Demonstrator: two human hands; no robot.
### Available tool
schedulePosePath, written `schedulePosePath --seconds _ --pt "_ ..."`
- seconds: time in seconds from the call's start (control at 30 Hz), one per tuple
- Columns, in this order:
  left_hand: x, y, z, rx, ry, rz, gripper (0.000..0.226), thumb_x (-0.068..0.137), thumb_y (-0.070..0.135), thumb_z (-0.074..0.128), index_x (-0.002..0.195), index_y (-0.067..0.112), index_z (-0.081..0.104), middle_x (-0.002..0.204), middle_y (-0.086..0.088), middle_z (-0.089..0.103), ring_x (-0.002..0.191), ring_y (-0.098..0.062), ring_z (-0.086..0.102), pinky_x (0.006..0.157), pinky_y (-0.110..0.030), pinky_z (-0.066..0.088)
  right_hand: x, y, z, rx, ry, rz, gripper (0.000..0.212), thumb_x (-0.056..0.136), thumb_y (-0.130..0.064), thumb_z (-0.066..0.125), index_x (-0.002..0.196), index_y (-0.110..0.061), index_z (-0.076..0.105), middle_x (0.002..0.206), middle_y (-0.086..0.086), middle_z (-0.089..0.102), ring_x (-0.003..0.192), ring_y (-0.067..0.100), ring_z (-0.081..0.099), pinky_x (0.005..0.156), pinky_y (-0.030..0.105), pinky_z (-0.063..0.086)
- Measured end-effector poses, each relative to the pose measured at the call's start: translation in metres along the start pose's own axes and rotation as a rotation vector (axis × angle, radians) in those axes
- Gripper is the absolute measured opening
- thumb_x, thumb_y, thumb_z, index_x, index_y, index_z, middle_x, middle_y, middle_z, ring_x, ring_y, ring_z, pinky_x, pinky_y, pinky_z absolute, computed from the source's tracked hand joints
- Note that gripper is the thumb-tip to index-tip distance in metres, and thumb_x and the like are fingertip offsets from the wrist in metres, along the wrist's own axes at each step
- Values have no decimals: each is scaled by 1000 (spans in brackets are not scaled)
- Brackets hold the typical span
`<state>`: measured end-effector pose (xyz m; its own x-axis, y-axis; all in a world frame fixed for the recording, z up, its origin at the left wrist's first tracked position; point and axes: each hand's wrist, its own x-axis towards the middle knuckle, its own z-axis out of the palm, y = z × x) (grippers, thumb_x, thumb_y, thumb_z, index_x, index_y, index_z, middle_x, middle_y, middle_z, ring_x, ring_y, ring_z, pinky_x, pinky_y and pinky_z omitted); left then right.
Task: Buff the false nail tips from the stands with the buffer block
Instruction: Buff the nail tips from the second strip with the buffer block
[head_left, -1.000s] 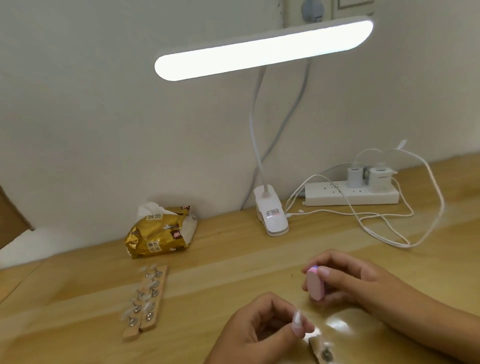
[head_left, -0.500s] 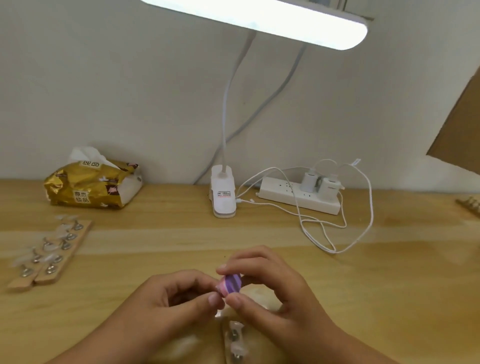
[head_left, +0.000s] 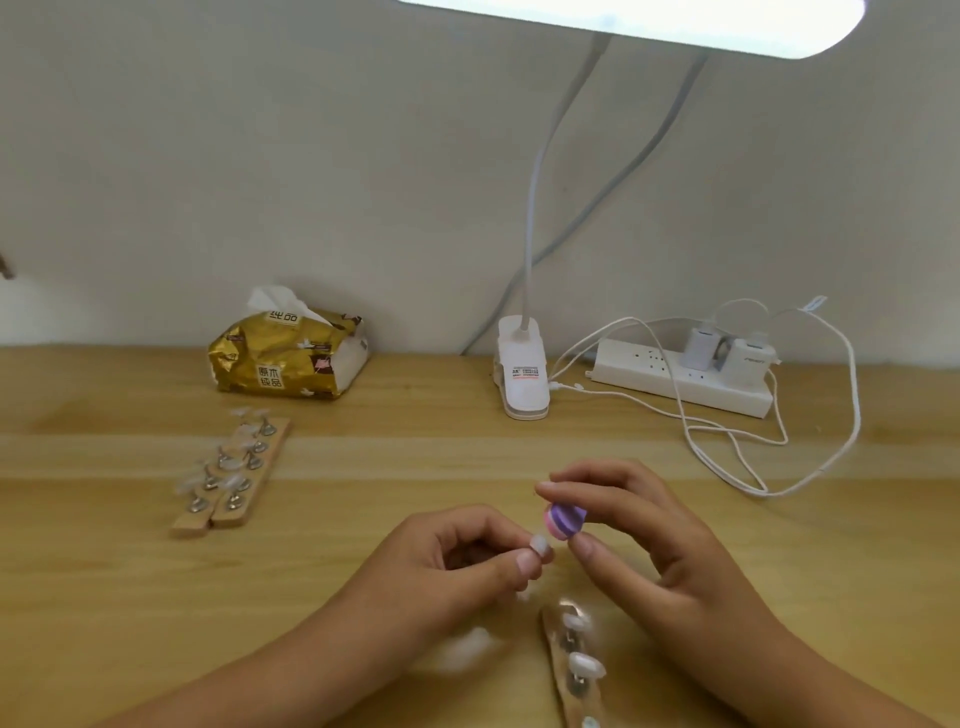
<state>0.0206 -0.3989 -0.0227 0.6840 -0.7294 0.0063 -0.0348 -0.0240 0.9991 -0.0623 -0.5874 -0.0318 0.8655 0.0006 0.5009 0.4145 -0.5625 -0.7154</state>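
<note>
- A pair of stands (head_left: 231, 473) lay side by side at the left of the surface (head_left: 104, 597), well apart from the hands, with tips mounted on their pegs. Whether these were finished or waiting could not be told.
- A tissue pack (head_left: 288, 358) sat behind them by the wall and played no part.
- The left hand (head_left: 467, 561) was closed in a pinch on one nail tip (head_left: 539, 545), its end left exposed toward the block, judged so that the face could be reached.
- The buffer block (head_left: 565, 519), purple and pink, was just beside the tip; contact could not be confirmed.
- A third stand (head_left: 574, 670) lay directly below the hands with tips on it, judged placed there for a short reach.
- The right hand (head_left: 639, 540) gripped the block between thumb and fingertips, a light hold suited to short strokes.
- A power strip (head_left: 680, 382) and its cables lay at the right rear, well apart from the work.
</note>
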Motion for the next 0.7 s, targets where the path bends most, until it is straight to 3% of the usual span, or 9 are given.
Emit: schedulePosePath --seconds 0.13,0.23,0.33,0.47,0.6,0.7 --pt "-1 0 0 55 1 20 19 72 30 70 83 16 75 73 6 69 69 -2 61 68 -16 47 -2 -1 1 -88 -25 -140 29 91 -17 66 119 -22 70 120 -4 61 118 14 59 97 19 45" --pt "-2 -1 -2 88 12 25 14 78 32 73 83 19 76 72 9 68 69 -3 58 69 -19 46 -2 -3 0 -47 -16 -94 29 90 -21 66 118 -25 71 116 -8 63 116 12 60 94 20 47" --pt "-2 -2 -2 114 7 37 6 82 27 71 80 26 76 73 8 68 69 -5 58 70 -22 46 -2 -4 2 -95 -8 -175 29 89 -21 61 117 -21 72 114 -5 64 111 13 62 91 18 48" --pt "-2 -2 -2 106 8 46 7 80 28 70 80 24 76 72 9 68 68 -2 57 69 -20 46 -3 -3 0 -38 -14 -70 29 89 -19 65 116 -27 73 112 -10 65 111 11 63 91 24 50" --pt "-2 -2 -1 120 10 61 13 76 37 76 79 24 76 70 9 66 67 -5 54 67 -20 43 -4 -1 1 -76 -23 -116 29 90 -18 63 116 -25 73 114 -10 64 112 12 62 91 21 49" --pt "-3 -3 -2 108 16 57 5 80 27 75 79 22 77 73 7 68 68 -4 54 67 -19 43 -3 -2 0 -34 -41 -62 28 91 -22 62 116 -28 72 113 -12 65 114 11 61 92 19 47"
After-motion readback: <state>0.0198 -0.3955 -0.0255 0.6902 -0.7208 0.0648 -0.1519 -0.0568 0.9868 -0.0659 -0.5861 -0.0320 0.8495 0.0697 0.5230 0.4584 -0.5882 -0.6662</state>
